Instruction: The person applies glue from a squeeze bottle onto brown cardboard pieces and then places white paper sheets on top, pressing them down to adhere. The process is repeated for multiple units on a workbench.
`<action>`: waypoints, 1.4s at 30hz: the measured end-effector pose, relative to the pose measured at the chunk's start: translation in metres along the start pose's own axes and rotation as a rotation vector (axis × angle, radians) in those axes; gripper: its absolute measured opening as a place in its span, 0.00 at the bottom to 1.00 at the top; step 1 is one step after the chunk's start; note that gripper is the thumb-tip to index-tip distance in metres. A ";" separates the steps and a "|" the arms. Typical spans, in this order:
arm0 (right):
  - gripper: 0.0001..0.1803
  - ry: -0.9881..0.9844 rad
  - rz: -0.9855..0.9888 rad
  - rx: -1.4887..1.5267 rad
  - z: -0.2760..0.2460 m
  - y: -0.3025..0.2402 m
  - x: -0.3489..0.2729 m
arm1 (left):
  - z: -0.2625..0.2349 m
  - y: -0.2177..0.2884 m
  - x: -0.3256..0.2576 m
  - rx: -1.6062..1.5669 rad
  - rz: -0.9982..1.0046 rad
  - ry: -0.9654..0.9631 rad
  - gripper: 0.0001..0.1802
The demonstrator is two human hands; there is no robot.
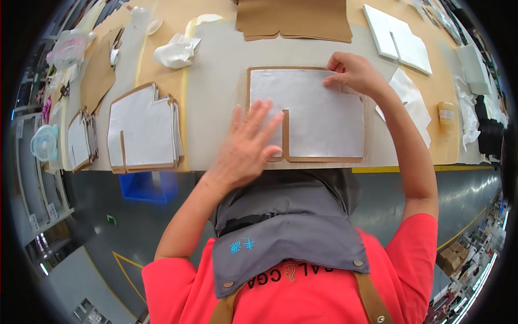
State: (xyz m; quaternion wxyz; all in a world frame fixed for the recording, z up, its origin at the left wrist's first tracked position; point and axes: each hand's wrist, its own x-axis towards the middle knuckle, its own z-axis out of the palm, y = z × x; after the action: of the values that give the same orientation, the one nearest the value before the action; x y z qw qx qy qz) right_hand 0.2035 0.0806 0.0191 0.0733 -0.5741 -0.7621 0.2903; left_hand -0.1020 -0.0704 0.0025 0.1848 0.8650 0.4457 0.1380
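Observation:
A brown leather-like panel with a white backing sheet on it lies flat at the table's front edge, right in front of me. My left hand rests flat and spread on the sheet's lower left part, over a notch in the panel. At the sheet's upper right corner, my right hand pinches its edge with the fingertips.
A stack of similar white-faced panels sits to the left, a smaller stack farther left. Brown panels lie at the back, white foam sheets at back right, a crumpled white cloth at back left. A blue bin stands under the table.

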 end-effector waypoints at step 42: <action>0.20 -0.338 -0.274 0.571 0.114 -0.303 0.091 | -0.191 -0.173 -0.194 -0.927 -0.787 0.736 0.32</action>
State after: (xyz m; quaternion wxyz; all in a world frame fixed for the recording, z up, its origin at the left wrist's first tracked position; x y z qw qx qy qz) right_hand -0.1297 0.0708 0.0648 0.1420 -0.3667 -0.7216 0.5698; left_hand -0.4134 -0.0994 0.0822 0.4073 0.3695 0.6539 0.5196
